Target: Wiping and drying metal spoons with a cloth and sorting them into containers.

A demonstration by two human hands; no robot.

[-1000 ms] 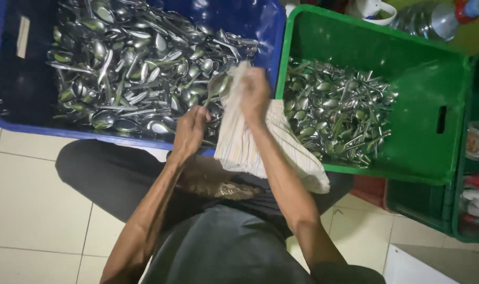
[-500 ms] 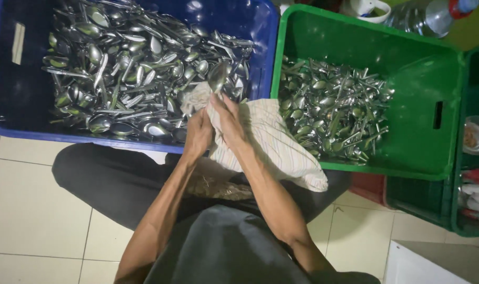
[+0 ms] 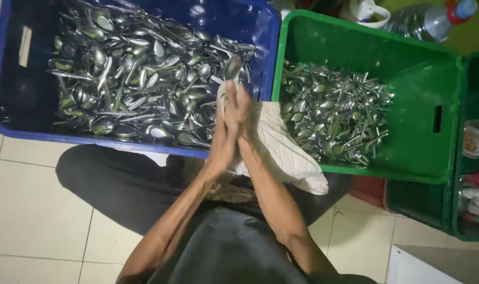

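Head view shows both sets of fingers pressed flat together, palm against palm, with a striped cloth and a spoon squeezed between them. On the left hand the fingers lie straight and closed against those of the right hand, so no gap shows between the two. Only the bowl of the spoon sticks out past the fingertips; its handle is hidden inside the cloth and the hands. Its long axis runs away from the person, bowl pointing up and far, toward the blue crate. From the hands the cloth hangs down and to the right, and drapes over the near rim of the green crate. Just beyond the fingertips lies a deep heap of spoons filling the blue crate, very close under the held bowl. To the right, the green crate holds a smaller pile of cutlery. Between the two piles stand the crates' touching walls. A plastic bottle lies beyond the green crate, and pale floor tiles show below.
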